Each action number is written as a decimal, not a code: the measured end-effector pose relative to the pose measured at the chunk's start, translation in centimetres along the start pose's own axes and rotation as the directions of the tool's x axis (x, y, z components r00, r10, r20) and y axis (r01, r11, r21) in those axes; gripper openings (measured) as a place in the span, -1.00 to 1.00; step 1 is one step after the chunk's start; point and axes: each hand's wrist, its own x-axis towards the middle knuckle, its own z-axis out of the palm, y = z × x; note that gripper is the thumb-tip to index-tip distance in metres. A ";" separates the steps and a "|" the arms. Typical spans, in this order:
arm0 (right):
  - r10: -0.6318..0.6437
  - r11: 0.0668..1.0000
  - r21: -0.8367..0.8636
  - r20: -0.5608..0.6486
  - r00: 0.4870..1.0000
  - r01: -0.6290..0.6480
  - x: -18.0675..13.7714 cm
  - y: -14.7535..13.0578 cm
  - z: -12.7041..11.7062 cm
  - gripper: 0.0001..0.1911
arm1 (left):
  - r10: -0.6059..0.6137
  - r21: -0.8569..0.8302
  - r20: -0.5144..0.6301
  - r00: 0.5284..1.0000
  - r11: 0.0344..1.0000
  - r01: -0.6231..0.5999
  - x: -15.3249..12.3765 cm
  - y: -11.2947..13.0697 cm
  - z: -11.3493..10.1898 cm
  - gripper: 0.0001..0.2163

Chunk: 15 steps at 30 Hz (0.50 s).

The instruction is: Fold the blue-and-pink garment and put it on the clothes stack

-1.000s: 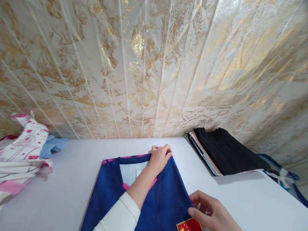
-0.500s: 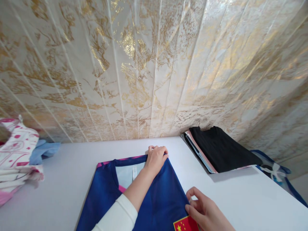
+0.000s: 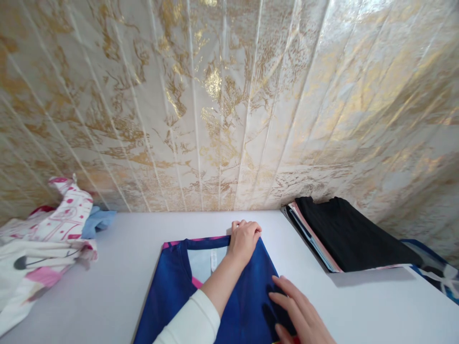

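A dark blue jersey (image 3: 249,296) with pink shoulder trim lies folded on the white table, its round neck toward the wall. A pale label (image 3: 214,260) shows inside the collar. My left hand (image 3: 244,241), reaching across the jersey from a white sleeve, has its fingers curled on the far right shoulder corner. Over the jersey's right edge is my right hand (image 3: 303,310), fingers spread and holding nothing, casting a shadow on the cloth. A bit of red patch (image 3: 296,340) shows under that hand, mostly hidden.
To the right a stack of folded clothes (image 3: 344,234) with a black one on top reaches the table edge. A clear bag with blue trim (image 3: 426,253) is beyond it. Loose white, pink and blue clothes (image 3: 68,220) lie at left. Gold-patterned wall covering (image 3: 222,119) rises behind the table (image 3: 122,267).
My right hand has opened from curled fingers at the jersey's right edge and moved over the cloth. My left hand stays at the shoulder corner. The whole view has shifted, showing more at left.
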 end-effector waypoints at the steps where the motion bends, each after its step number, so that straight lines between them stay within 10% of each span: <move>1: -0.033 0.997 -0.064 -0.017 0.999 0.031 -0.2 -0.4 1.0 -0.65 | -0.006 -0.015 0.001 1.000 1.000 0.006 0.0 -0.1 0.0 -0.94; 15: -0.118 0.939 -0.332 -0.061 0.991 0.092 -2.6 -0.3 6.0 -0.35 | -0.059 -0.138 0.066 0.996 0.988 0.068 0.1 0.1 -0.5 -0.93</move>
